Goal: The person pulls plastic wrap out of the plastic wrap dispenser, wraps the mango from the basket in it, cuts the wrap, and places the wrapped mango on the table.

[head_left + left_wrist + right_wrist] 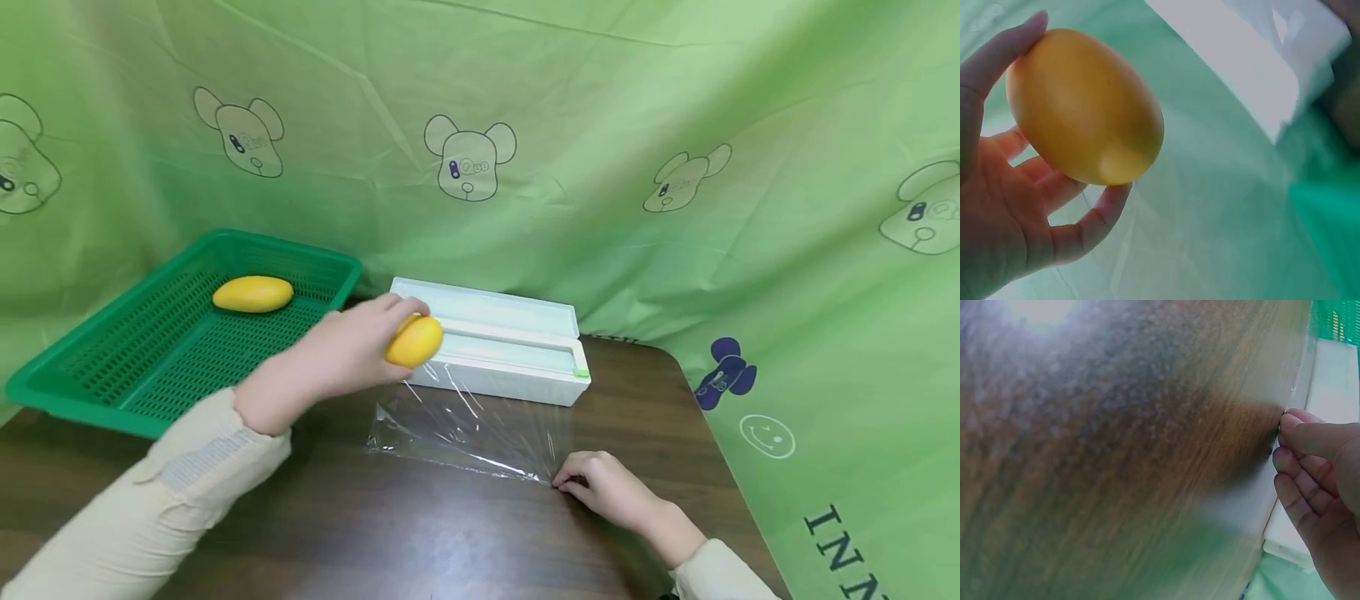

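My left hand [363, 343] grips a yellow mango [417, 341] and holds it up in front of the white cling film box [495, 385]. In the left wrist view, thumb and fingers curl round the mango [1085, 106]. A sheet of clear cling film [465, 433] runs from the open-lidded box toward the front over the table. At its near right corner my right hand [603, 487] pinches the film's edge between thumb and forefinger. The right wrist view shows that hand [1319, 469] close to the tabletop, its other fingers bent.
On the left stands a green plastic basket [75, 410] with another yellow mango [252, 294] in it. A bright green slide cutter [581, 373] sits at the box's right end. Behind the dark wooden table [420, 533] hangs a green printed cloth [570, 100].
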The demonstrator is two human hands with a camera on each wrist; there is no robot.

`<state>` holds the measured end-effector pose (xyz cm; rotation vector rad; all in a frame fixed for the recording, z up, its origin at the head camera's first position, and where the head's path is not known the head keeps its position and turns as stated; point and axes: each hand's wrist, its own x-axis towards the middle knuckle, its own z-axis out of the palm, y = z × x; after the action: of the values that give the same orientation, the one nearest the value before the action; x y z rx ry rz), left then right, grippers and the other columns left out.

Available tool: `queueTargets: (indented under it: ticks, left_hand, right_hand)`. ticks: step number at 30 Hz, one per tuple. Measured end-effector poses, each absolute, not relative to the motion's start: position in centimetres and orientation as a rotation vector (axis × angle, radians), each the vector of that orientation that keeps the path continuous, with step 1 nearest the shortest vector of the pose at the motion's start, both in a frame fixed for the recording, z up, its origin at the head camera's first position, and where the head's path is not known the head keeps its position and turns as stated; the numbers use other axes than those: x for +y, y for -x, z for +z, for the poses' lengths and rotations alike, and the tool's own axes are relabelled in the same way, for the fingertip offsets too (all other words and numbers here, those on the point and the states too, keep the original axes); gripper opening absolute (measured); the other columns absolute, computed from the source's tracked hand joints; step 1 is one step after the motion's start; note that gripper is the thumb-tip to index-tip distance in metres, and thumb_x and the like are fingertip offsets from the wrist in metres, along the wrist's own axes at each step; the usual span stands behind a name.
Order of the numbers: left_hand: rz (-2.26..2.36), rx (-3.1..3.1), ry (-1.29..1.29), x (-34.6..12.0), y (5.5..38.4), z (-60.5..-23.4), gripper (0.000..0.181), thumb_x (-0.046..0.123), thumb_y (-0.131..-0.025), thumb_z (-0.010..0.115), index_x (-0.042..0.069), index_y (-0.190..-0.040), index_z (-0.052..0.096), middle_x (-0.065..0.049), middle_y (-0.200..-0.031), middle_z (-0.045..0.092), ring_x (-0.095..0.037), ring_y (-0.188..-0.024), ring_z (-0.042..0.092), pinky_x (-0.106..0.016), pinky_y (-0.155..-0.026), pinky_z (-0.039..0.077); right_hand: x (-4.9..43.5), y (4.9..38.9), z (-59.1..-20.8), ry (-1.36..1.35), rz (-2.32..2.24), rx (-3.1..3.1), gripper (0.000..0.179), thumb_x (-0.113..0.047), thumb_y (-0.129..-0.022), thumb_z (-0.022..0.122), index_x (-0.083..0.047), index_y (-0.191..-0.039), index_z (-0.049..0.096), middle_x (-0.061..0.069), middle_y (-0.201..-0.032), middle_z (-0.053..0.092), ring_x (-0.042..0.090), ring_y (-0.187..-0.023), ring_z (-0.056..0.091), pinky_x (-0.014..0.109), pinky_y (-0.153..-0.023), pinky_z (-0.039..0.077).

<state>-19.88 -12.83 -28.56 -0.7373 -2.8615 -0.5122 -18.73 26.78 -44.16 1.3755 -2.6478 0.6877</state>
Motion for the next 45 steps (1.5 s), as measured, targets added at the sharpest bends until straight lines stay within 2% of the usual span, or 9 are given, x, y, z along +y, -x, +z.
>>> queueTargets:
  ticks: [6, 14, 23, 26, 33, 45]
  left_hand:
    - [-0.666, -2.87, 0.801, -9.6, 19.7, -31.5, 0.07, 0.025, -0.077, 0.091, 0.017, -0.137, 0.058, -0.006, -0.12, 0.06, -0.023, -0.095, 0.062, -0.045, -0.073, 0.053]
    - [-0.836, -2.915, 0.912, -5.5, 20.5, -34.7, 0.068, 0.024, -0.074, 0.093, 0.015, -0.134, 0.061, -0.007, -0.112, 0.053, -0.023, -0.089, 0.057, -0.04, -0.078, 0.053]
    - [-0.753, -2.9, 0.954, -1.7, 21.4, -38.3, 0.065, 0.03, -0.074, 0.093, 0.019, -0.131, 0.063, -0.008, -0.113, 0.055, -0.026, -0.102, 0.055, -0.046, -0.077, 0.053]
    - [-0.697, -2.943, 0.917, -0.9, 21.7, -39.4, 0.065, 0.033, -0.074, 0.093, 0.021, -0.131, 0.063, -0.006, -0.114, 0.054, -0.025, -0.106, 0.053, -0.048, -0.074, 0.053]
    - [-0.592, -2.996, 0.923, 0.0, 21.8, -40.7, 0.068, 0.035, -0.074, 0.093, 0.02, -0.133, 0.062, -0.005, -0.113, 0.052, -0.024, -0.104, 0.052, -0.045, -0.07, 0.052]
    - [-0.589, -3.026, 0.948, -0.2, 22.0, -41.3, 0.072, 0.036, -0.072, 0.094, 0.02, -0.136, 0.063, -0.008, -0.12, 0.053, -0.024, -0.106, 0.053, -0.047, -0.074, 0.053]
  right_hand:
    - [26.9, 18.7, -44.5, -1.367, 0.708, -2.625, 0.021, 0.009, -0.081, 0.079, -0.012, -0.085, 0.077, -0.008, -0.085, 0.071, 0.006, -0.08, 0.067, 0.023, -0.071, 0.055]
    - [26.9, 18.8, -44.4, -1.36, 0.706, -2.669, 0.022, 0.009, -0.083, 0.077, -0.013, -0.085, 0.077, -0.009, -0.085, 0.07, 0.005, -0.081, 0.066, 0.024, -0.071, 0.055]
    - [27.0, 19.0, -43.8, -1.369, 0.619, -2.757, 0.021, 0.008, -0.084, 0.076, -0.013, -0.085, 0.076, -0.01, -0.086, 0.068, 0.005, -0.082, 0.065, 0.025, -0.073, 0.056]
    - [26.9, 19.0, -43.6, -1.367, 0.6, -2.785, 0.021, 0.008, -0.085, 0.075, -0.013, -0.085, 0.076, -0.009, -0.086, 0.068, 0.006, -0.083, 0.065, 0.026, -0.074, 0.056]
    - [26.5, 18.9, -43.4, -1.358, 0.557, -2.81, 0.02, 0.008, -0.085, 0.075, -0.012, -0.086, 0.076, -0.007, -0.087, 0.068, 0.008, -0.083, 0.066, 0.027, -0.075, 0.056]
    - [25.9, 18.9, -42.7, -1.422, 0.417, -2.776, 0.017, 0.005, -0.082, 0.075, -0.012, -0.085, 0.076, -0.008, -0.084, 0.066, 0.007, -0.081, 0.064, 0.025, -0.073, 0.055]
